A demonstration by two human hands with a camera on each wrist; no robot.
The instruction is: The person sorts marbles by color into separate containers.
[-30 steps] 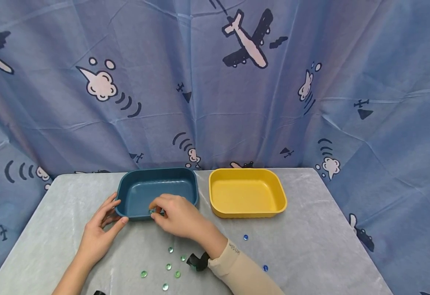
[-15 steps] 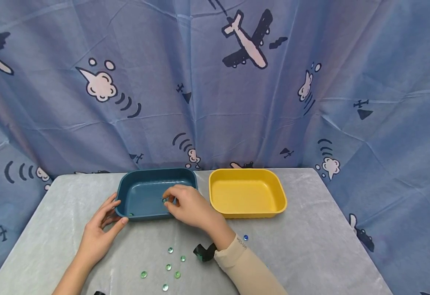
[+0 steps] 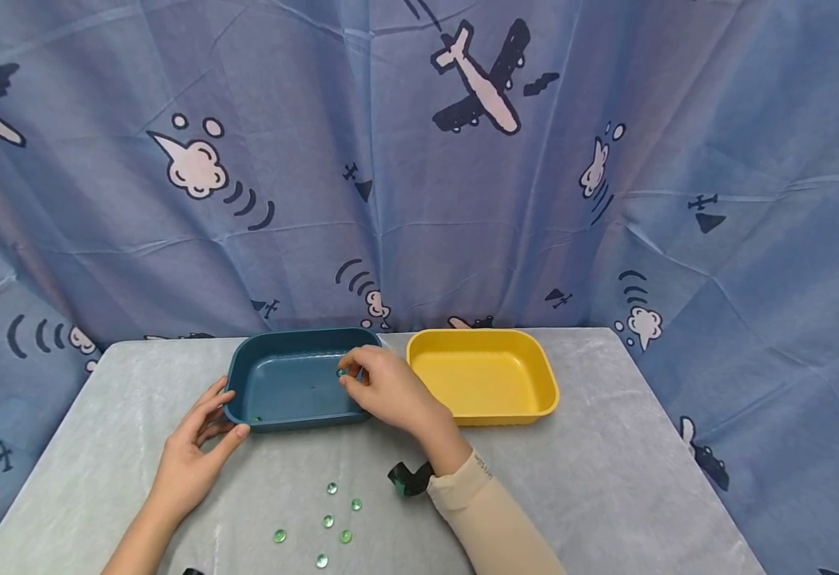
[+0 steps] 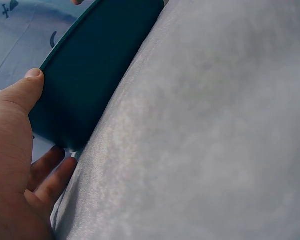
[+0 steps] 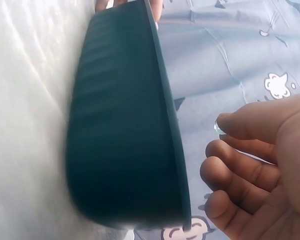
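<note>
My right hand [image 3: 391, 390] pinches a small green glass gem [image 3: 341, 373] between thumb and forefinger, above the right part of a dark teal bin [image 3: 304, 422]. The gem [image 5: 218, 127] looks clear in the right wrist view, where the other fingers are curled. My left hand [image 3: 192, 459] holds the bin's near left corner; in the left wrist view the thumb lies along one side and fingertips touch around the end. One green gem [image 3: 257, 418] lies inside the bin by its near left corner. Several green gems [image 3: 328, 521] are scattered on the table in front.
A yellow bin [image 3: 483, 419] stands right of the teal one, a narrow gap between them. Both sit near the back edge of the cloth-covered table [image 3: 606, 479]. A blue curtain [image 3: 304, 160] hangs behind. A black wrist camera [image 3: 410, 479] is under my right wrist.
My right hand has moved right and away across the teal bin with the gem. A green gem inside the bin's left corner has come into view. The right forearm now covers the blue gems.
</note>
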